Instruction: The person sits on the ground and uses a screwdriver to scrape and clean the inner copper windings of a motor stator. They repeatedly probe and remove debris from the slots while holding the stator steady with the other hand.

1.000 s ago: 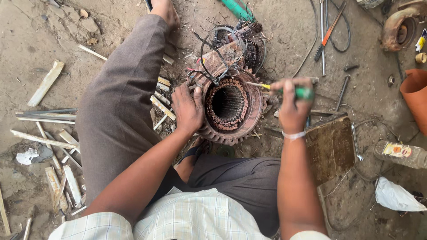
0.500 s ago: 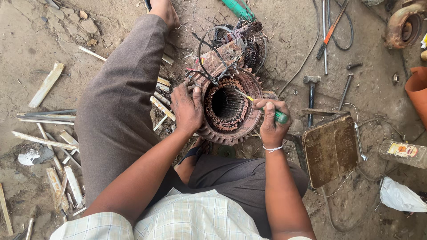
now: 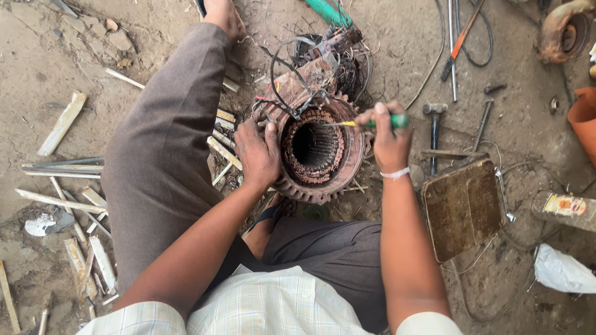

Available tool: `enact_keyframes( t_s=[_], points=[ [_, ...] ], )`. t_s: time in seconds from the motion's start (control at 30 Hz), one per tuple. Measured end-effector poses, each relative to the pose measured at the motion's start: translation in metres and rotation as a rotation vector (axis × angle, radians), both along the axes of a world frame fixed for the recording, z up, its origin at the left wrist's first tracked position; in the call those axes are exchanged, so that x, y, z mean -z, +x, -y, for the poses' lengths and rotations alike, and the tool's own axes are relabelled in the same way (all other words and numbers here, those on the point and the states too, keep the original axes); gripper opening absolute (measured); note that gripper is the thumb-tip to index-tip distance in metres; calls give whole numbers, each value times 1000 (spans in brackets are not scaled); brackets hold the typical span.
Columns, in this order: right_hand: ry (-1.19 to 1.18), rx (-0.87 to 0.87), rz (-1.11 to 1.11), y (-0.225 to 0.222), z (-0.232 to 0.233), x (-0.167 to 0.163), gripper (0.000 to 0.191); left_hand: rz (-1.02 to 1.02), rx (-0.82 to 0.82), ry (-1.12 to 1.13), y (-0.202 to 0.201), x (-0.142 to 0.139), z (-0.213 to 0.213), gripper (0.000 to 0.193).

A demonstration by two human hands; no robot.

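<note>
A rusty round motor stator (image 3: 320, 152) with copper windings stands on the dirt ground between my legs, its bore facing up. My left hand (image 3: 257, 152) presses flat against its left rim. My right hand (image 3: 388, 133) grips a green-handled screwdriver (image 3: 372, 123), whose yellow shaft and tip reach over the stator's top edge into the windings. Behind the stator lies a tangle of pulled-out dark wire (image 3: 329, 59).
A hammer (image 3: 433, 127) and a square rusty metal plate (image 3: 462, 208) lie right of the stator. Wooden sticks (image 3: 62, 201) are scattered at left. An orange pot (image 3: 583, 121), a white bag (image 3: 562, 270), cables and a round motor part (image 3: 565, 31) sit at right.
My right hand with the screwdriver swung in toward the stator and its tip now rests on the windings at the top edge. My left hand stayed on the left rim.
</note>
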State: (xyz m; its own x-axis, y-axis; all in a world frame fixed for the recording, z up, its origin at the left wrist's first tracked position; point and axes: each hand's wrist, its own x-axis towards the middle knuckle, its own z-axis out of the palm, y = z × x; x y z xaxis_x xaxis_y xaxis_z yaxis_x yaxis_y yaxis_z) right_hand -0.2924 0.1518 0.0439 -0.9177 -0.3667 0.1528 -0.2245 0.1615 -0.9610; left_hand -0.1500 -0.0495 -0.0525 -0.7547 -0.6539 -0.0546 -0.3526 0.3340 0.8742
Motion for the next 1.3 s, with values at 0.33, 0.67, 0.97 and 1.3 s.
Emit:
enact_keyframes(
  t_s=[0.33,0.67,0.97,1.3],
  points=[
    [-135,162,-210,78,-63,-31,18,-49,348,776,-5,-29,-96,26],
    [-153,327,-245,80,-69,-9,22,162,-176,908,-90,48,-115,28],
    [-107,70,-242,57,-27,-5,31,151,-224,852,-97,49,-109,18],
    [-2,55,-189,54,5,2,27,181,-246,708,-97,82,-129,17]
  ],
)
